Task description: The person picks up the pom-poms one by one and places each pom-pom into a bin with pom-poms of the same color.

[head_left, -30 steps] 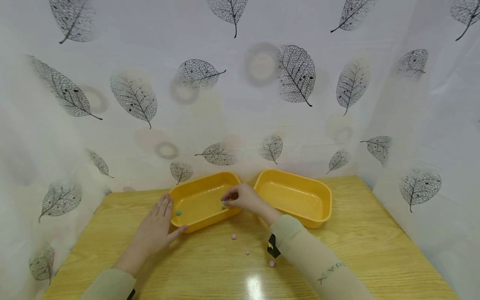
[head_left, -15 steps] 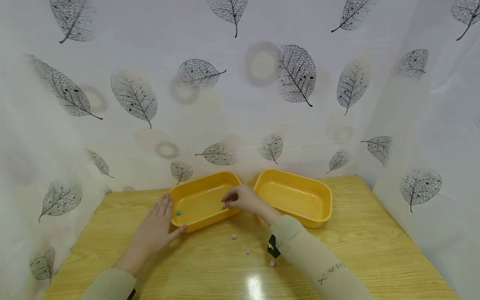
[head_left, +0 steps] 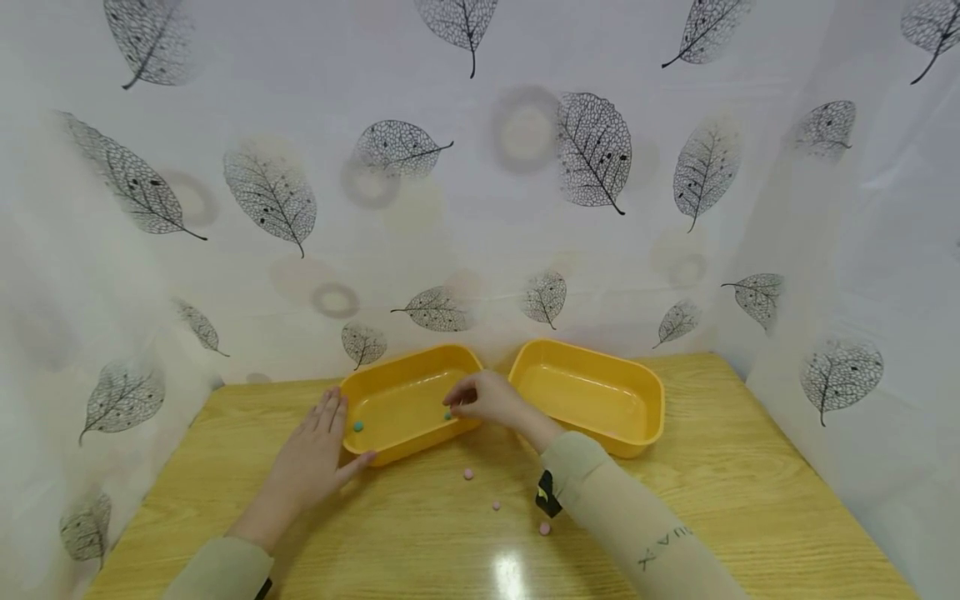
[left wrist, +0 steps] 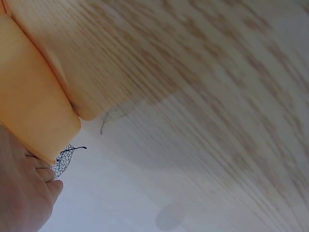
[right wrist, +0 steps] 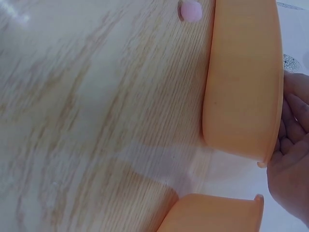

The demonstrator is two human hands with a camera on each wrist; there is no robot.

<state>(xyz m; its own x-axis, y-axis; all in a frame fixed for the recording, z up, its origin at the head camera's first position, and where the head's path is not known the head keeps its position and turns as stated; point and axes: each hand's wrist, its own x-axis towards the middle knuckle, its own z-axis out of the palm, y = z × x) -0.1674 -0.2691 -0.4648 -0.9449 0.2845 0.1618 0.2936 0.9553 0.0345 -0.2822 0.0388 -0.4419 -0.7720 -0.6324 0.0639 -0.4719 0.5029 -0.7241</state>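
Observation:
My left hand (head_left: 315,450) rests against the near left end of a yellow tray (head_left: 405,446), with its fingers along the rim and its thumb at the front wall. Over the right end of that tray, my right hand (head_left: 491,396) reaches in with bent fingers. A small teal ball (head_left: 447,416) shows just below the right fingertips; whether they touch it or hold something else is hidden. Another teal ball (head_left: 358,426) lies in the tray's left end. In the right wrist view, the right hand (right wrist: 294,145) has curled fingers beside the tray's rim.
A second yellow tray (head_left: 648,421) stands to the right, with nothing seen in it. Three pink balls lie on the wooden table in front: one ball (head_left: 468,474), a smaller ball (head_left: 496,506) and another ball (head_left: 544,528). A leaf-patterned curtain (head_left: 480,242) closes off the back.
One second ago two teal balls showed at the right fingertips; now only the lower one is visible. Both hands and the trays stay in nearly the same place.

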